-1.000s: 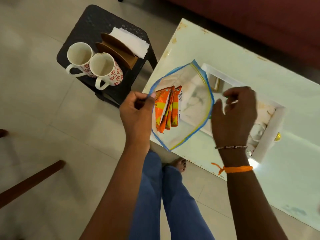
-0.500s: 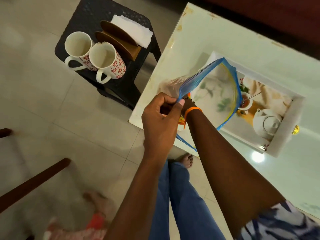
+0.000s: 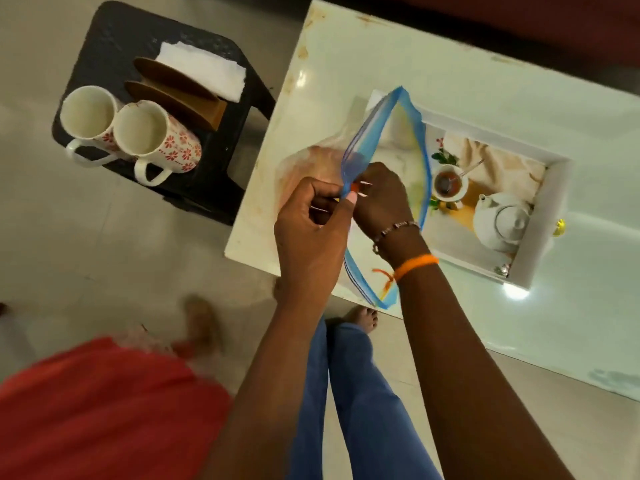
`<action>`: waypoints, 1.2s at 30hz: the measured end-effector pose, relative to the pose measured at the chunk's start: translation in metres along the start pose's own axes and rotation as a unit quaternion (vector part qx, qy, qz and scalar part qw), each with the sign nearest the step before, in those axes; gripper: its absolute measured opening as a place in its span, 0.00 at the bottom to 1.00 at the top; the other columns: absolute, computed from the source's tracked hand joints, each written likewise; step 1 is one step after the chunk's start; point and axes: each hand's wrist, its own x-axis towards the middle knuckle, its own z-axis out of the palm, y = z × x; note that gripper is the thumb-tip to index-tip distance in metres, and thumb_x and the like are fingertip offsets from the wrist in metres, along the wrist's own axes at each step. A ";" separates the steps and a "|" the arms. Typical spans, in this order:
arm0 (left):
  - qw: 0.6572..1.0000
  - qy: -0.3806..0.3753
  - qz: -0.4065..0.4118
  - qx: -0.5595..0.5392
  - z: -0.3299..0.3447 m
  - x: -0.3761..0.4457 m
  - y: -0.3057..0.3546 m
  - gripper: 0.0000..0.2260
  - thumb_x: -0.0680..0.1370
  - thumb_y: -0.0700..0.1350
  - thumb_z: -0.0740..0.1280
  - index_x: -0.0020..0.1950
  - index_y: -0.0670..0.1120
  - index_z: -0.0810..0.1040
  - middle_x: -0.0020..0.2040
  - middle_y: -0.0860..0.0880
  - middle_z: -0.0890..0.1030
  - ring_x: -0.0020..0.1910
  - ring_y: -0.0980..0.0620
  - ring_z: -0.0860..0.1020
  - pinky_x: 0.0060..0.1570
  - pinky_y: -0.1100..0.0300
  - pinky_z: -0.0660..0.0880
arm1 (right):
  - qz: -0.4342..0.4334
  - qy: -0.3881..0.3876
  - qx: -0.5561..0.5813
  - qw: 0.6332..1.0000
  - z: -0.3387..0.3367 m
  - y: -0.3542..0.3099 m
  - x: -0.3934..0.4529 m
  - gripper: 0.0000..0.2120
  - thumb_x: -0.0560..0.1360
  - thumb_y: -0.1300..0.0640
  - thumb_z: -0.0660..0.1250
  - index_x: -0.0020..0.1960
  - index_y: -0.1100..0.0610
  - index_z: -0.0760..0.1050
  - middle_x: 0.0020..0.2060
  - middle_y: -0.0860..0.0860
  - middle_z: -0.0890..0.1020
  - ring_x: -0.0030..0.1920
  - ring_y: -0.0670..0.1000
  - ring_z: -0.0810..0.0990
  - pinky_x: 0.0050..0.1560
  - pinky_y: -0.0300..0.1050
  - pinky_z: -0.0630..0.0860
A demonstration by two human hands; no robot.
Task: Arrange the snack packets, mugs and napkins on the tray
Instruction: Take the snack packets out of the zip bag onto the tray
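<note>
My left hand (image 3: 311,233) pinches the blue rim of a clear zip bag (image 3: 367,133) held above the white table's near-left corner. Inside the bag's mouth, my right hand (image 3: 381,199) is curled around the orange snack packets (image 3: 353,186); only a sliver of them shows. The white tray (image 3: 540,216), printed with a teapot and cup picture, lies on the table just right of the bag. Two white mugs with red flowers (image 3: 86,116) (image 3: 149,136) stand on a black stool at the left. White napkins (image 3: 204,71) lie behind a brown holder there.
The black stool (image 3: 214,168) stands left of the white table (image 3: 450,64). The brown holder (image 3: 180,95) sits between mugs and napkins. Another person in red clothing (image 3: 97,410) is at the lower left, with a bare foot on the floor. My legs are below the table edge.
My right hand has gone from outside the bag into its mouth and closed on the packets. The bag has tilted up. A person in red has come in at the lower left.
</note>
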 end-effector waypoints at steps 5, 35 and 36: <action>0.998 -0.025 0.034 0.044 0.038 -0.004 -0.003 0.13 0.73 0.39 0.69 0.36 0.55 0.71 0.34 0.57 0.77 0.33 0.60 0.76 0.35 0.71 0.73 | 0.005 0.135 0.114 0.984 -0.081 0.034 -0.041 0.16 0.71 0.72 0.63 0.55 0.59 0.78 0.52 0.54 0.78 0.57 0.56 0.78 0.57 0.49 0.78; 0.997 -0.049 0.014 0.052 0.062 -0.017 -0.025 0.12 0.73 0.39 0.70 0.36 0.54 0.72 0.33 0.55 0.75 0.30 0.64 0.73 0.35 0.73 0.71 | 0.279 0.401 0.221 0.844 -0.113 0.142 -0.064 0.11 0.68 0.71 0.67 0.48 0.61 0.79 0.52 0.57 0.80 0.48 0.53 0.77 0.48 0.40 0.75; 0.998 -0.035 0.015 0.043 0.056 -0.017 -0.023 0.12 0.73 0.39 0.70 0.36 0.54 0.72 0.33 0.55 0.75 0.29 0.64 0.73 0.35 0.72 0.72 | 0.225 0.353 0.229 0.879 -0.108 0.122 -0.060 0.10 0.69 0.71 0.66 0.46 0.60 0.79 0.45 0.56 0.81 0.45 0.52 0.78 0.47 0.41 0.76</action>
